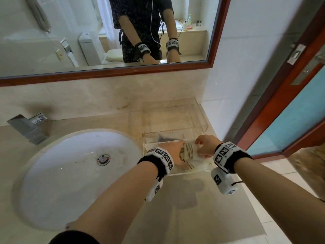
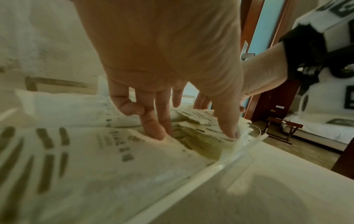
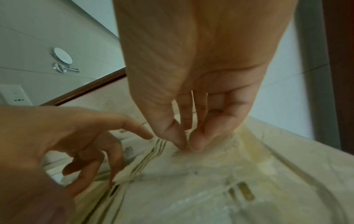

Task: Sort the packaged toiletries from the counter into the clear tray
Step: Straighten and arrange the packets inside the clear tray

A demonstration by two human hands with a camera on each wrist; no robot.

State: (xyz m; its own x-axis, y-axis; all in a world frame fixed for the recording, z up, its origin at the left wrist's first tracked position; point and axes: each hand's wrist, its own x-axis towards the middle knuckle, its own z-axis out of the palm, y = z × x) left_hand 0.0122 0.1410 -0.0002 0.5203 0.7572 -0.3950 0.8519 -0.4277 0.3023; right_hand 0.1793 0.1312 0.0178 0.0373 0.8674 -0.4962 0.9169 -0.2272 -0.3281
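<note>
Packets of toiletries [image 2: 203,133], flat, paper-wrapped, stacked in clear tray [image 1: 202,120] under both hands; likely light, limp, slippery in a pile, best taken by edges; left hand [image 1: 173,153] spread, fingertips pressing stack; right hand [image 3: 188,142] pinching a wrapper corner.

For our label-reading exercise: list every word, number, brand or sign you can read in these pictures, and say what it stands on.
No text can be read.
Packets in the clear tray: dark print and stripes, too blurred to read.
Wristbands: black-and-white square code markers, no words.
Tray's back wall: small dark marks, too small to read.
</note>
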